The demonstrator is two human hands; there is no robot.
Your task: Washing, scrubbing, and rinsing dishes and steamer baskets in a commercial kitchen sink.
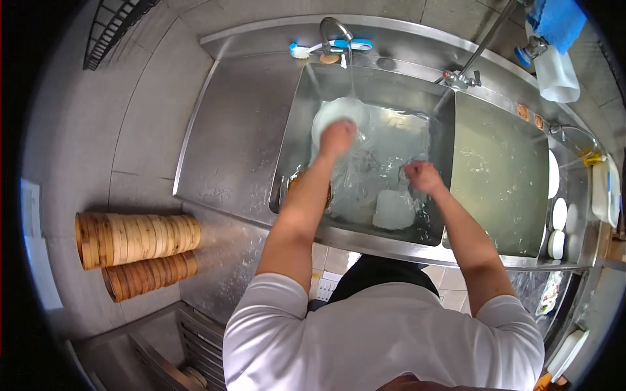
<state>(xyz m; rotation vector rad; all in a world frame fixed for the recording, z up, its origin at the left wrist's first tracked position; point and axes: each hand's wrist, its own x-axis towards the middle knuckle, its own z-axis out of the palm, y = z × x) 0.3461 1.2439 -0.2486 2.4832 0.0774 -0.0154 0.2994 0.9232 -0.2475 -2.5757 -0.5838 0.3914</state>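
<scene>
Water runs from a curved metal faucet (pixel 335 30) into the left basin of a stainless steel sink (pixel 367 235). My left hand (pixel 338 137) is over a round white plate (pixel 337 110) below the stream; motion blur hides whether its fingers grip the rim. On the right side of the same basin, my right hand (pixel 421 176) is curled at the water's surface, and I cannot tell whether it holds anything. A squarish white dish (pixel 393 210) lies under the water just below my right hand. Beneath my left forearm a brown round object shows partly.
The right basin (pixel 499 176) holds cloudy yellowish water. Small white dishes (pixel 559 214) stand along its right side. A blue and white brush (pixel 313 49) lies behind the faucet. Bamboo steamer baskets (pixel 146 237) are stacked at the left. A mixer tap (pixel 459 79) sits between the basins.
</scene>
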